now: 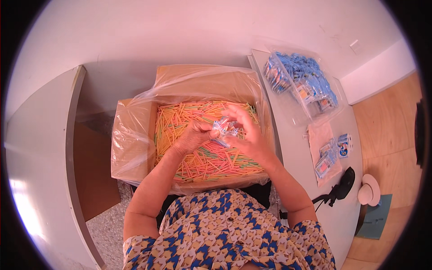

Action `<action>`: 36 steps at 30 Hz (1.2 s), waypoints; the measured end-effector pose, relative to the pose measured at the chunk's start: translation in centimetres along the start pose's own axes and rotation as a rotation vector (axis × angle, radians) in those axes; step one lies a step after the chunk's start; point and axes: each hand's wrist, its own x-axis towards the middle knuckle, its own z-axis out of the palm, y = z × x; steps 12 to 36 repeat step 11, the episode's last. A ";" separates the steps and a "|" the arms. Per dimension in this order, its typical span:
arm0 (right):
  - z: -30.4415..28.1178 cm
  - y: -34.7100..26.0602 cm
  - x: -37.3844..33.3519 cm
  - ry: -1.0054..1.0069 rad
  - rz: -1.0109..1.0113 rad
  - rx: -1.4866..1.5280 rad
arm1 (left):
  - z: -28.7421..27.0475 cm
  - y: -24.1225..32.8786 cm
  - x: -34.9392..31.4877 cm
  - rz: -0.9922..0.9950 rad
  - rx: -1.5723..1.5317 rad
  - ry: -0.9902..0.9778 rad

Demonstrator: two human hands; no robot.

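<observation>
Over the middle of the box I hold a small clear plastic packet (225, 127) with blue zigzag edges. My left hand (196, 136) pinches its left side between thumb and fingers. Curved around its right side is my right hand (246, 135), thumb below and fingers above, closed loosely on it. What lies inside the packet is too small to make out. Beneath both hands, a mass of thin pastel sticks (207, 166) in pink, yellow, orange and green fills a cardboard box (132, 139) lined with clear plastic film.
To the right, a table (288, 130) carries a clear plastic bin (294, 92) of blue-edged packets. Several packets (327, 158) lie on a pink cloth (317, 130) beside a blue card (345, 145). Nearer are a black strapped object (344, 183) and a grey panel (72, 148) at left.
</observation>
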 end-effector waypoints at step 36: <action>-1.1 0.7 -1.2 0.282 0.014 -0.074 | 1.0 0.6 -0.3 -0.099 0.113 -0.076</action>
